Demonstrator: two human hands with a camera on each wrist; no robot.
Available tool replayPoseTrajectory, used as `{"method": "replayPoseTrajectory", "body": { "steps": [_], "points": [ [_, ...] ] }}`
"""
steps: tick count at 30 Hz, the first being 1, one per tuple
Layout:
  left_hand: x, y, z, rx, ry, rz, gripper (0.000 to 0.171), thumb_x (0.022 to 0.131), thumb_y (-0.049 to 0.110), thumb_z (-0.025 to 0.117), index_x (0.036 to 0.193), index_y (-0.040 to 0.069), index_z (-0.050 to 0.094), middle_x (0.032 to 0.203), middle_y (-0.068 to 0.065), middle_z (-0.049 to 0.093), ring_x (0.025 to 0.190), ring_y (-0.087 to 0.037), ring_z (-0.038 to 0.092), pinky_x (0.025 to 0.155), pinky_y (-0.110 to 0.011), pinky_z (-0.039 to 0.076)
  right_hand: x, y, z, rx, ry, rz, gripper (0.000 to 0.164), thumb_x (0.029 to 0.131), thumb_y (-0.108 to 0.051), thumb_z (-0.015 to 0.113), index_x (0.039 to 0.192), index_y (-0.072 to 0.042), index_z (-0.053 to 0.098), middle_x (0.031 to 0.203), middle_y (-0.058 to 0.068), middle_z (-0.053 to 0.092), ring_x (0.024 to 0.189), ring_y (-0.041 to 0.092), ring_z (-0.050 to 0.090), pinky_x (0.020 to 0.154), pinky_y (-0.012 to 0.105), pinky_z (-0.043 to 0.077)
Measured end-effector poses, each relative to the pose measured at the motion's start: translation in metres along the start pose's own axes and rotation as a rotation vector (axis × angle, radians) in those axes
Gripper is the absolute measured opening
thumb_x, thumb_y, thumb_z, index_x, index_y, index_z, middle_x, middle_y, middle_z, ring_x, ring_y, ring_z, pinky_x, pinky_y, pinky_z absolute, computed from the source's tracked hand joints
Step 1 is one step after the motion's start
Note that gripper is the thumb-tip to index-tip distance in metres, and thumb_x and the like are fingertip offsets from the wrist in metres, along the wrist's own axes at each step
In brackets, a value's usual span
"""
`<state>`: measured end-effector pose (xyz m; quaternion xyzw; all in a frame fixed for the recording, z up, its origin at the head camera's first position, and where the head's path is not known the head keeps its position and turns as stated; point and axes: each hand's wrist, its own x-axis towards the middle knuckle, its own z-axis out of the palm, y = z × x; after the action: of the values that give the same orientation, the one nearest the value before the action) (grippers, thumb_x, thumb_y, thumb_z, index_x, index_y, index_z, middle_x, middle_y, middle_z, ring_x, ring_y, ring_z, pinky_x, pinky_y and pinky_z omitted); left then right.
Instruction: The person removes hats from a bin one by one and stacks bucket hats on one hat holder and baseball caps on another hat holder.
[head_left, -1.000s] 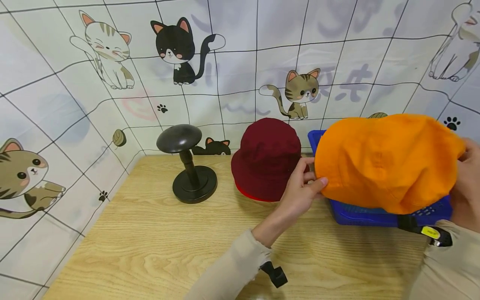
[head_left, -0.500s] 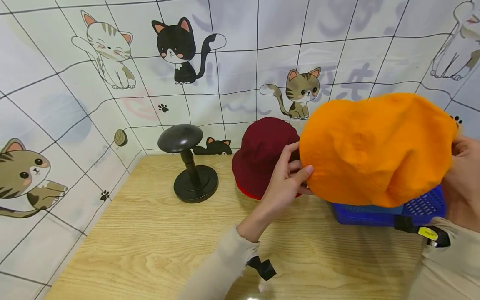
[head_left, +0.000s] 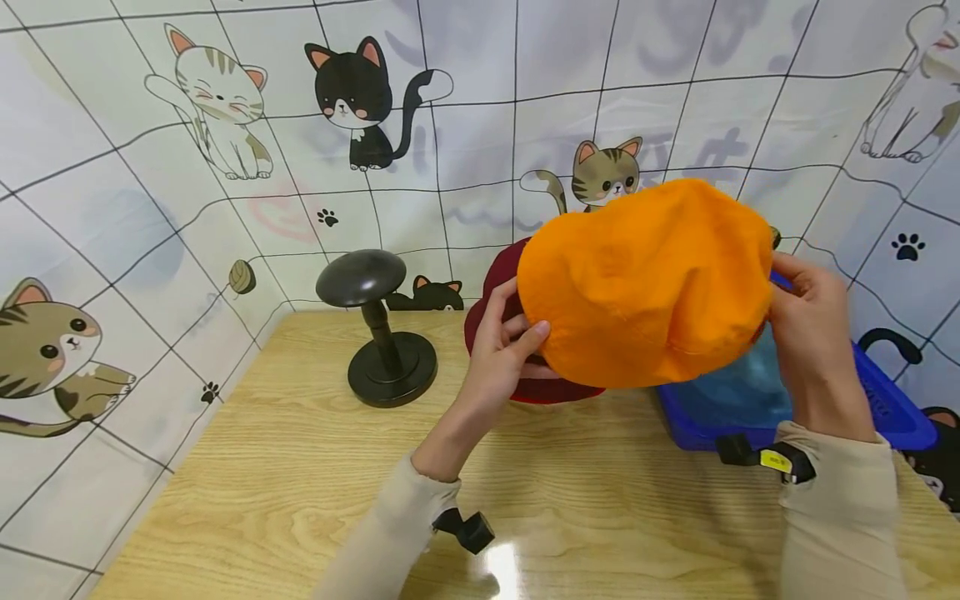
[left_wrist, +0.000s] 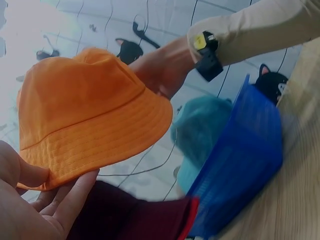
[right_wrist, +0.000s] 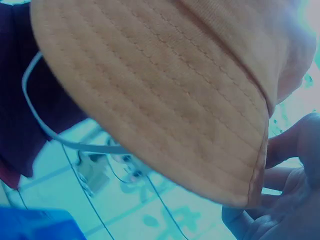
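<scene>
An orange bucket hat [head_left: 645,287] is held up above the table between both hands. My left hand [head_left: 495,354] pinches one side of the brim, thumb on the outer face and fingers underneath, as the left wrist view shows. On the opposite side my right hand [head_left: 817,342] grips the brim edge. A thin pale cord [right_wrist: 31,95] loops below the brim in the right wrist view. Behind the orange hat and my left hand, a maroon bucket hat [head_left: 510,257] with a red lower edge is partly hidden.
A black hat stand [head_left: 381,337] with a domed top stands on the wooden table [head_left: 300,483], left of the hats. To the right is a blue plastic basket [head_left: 896,417] with a teal hat [left_wrist: 202,125] inside. Cat-print cloth [head_left: 480,133] covers the walls behind.
Both hands have carried the orange hat leftward, from over the basket to in front of the maroon hat. More of the basket and the teal hat shows now. The stand has stayed put.
</scene>
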<state>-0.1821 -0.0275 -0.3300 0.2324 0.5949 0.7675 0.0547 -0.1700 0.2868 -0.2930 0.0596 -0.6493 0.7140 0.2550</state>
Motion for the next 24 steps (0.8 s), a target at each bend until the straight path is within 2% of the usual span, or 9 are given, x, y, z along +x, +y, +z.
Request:
{"method": "replayPoseTrajectory", "body": {
  "steps": [2, 5, 9, 12, 15, 17, 21, 24],
  "points": [
    [-0.001, 0.001, -0.01, -0.002, 0.024, -0.015, 0.053, 0.107, 0.01, 0.055, 0.15, 0.037, 0.041, 0.133, -0.017, 0.066, 0.097, -0.021, 0.074, 0.074, -0.041, 0.065, 0.0, 0.003, 0.008, 0.03, -0.053, 0.002, 0.032, 0.098, 0.007, 0.057, 0.11, -0.014, 0.078, 0.108, -0.004, 0.069, 0.072, 0.004, 0.069, 0.064, 0.012, 0.055],
    [-0.002, 0.002, -0.023, -0.019, 0.058, -0.038, 0.054, 0.107, 0.01, 0.056, 0.151, 0.036, 0.04, 0.129, -0.013, 0.067, 0.091, -0.019, 0.074, 0.072, -0.038, 0.065, -0.001, 0.008, 0.019, -0.003, -0.114, 0.012, 0.035, 0.1, 0.005, 0.055, 0.114, -0.017, 0.078, 0.114, -0.008, 0.068, 0.077, 0.002, 0.072, 0.07, 0.011, 0.055],
    [0.002, 0.005, -0.037, -0.021, 0.094, -0.059, 0.054, 0.106, 0.01, 0.057, 0.15, 0.037, 0.039, 0.121, -0.007, 0.07, 0.089, -0.018, 0.075, 0.072, -0.037, 0.065, -0.002, 0.014, 0.032, -0.167, -0.134, 0.066, 0.038, 0.101, 0.0, 0.053, 0.127, -0.017, 0.075, 0.114, -0.018, 0.066, 0.094, -0.002, 0.065, 0.081, 0.009, 0.05],
    [0.006, 0.007, -0.046, -0.013, 0.122, -0.073, 0.055, 0.106, 0.011, 0.057, 0.149, 0.039, 0.039, 0.113, -0.003, 0.072, 0.087, -0.018, 0.075, 0.072, -0.037, 0.065, -0.003, 0.017, 0.04, -0.211, -0.141, 0.111, 0.044, 0.1, 0.0, 0.051, 0.139, -0.012, 0.066, 0.12, -0.02, 0.061, 0.098, 0.001, 0.06, 0.087, 0.012, 0.046],
    [0.008, 0.007, -0.055, -0.004, 0.148, -0.089, 0.055, 0.106, 0.012, 0.058, 0.149, 0.04, 0.039, 0.106, -0.002, 0.072, 0.084, -0.019, 0.075, 0.072, -0.036, 0.065, -0.004, 0.02, 0.047, -0.162, -0.151, 0.153, 0.051, 0.097, 0.004, 0.049, 0.146, -0.008, 0.059, 0.13, -0.012, 0.058, 0.096, 0.004, 0.061, 0.084, 0.017, 0.047],
    [0.01, 0.007, -0.06, 0.001, 0.157, -0.097, 0.055, 0.106, 0.013, 0.058, 0.149, 0.041, 0.04, 0.106, -0.001, 0.072, 0.084, -0.019, 0.074, 0.072, -0.037, 0.065, -0.004, 0.021, 0.052, -0.12, -0.157, 0.168, 0.056, 0.095, 0.007, 0.048, 0.149, -0.007, 0.055, 0.141, -0.001, 0.054, 0.097, 0.006, 0.062, 0.082, 0.015, 0.049],
    [0.012, 0.003, -0.072, 0.007, 0.166, -0.107, 0.055, 0.106, 0.015, 0.059, 0.15, 0.043, 0.04, 0.108, -0.003, 0.072, 0.084, -0.02, 0.072, 0.074, -0.037, 0.065, -0.003, 0.025, 0.062, -0.07, -0.184, 0.187, 0.061, 0.097, 0.011, 0.046, 0.155, -0.007, 0.046, 0.163, 0.012, 0.035, 0.103, 0.005, 0.061, 0.078, 0.012, 0.052],
    [0.013, 0.0, -0.078, 0.005, 0.18, -0.114, 0.057, 0.106, 0.016, 0.06, 0.15, 0.045, 0.04, 0.107, -0.003, 0.073, 0.083, -0.02, 0.071, 0.074, -0.036, 0.064, -0.002, 0.028, 0.068, -0.05, -0.204, 0.217, 0.063, 0.099, 0.012, 0.044, 0.158, -0.008, 0.04, 0.17, 0.014, 0.024, 0.103, 0.003, 0.061, 0.077, 0.011, 0.053]
  ]
}}
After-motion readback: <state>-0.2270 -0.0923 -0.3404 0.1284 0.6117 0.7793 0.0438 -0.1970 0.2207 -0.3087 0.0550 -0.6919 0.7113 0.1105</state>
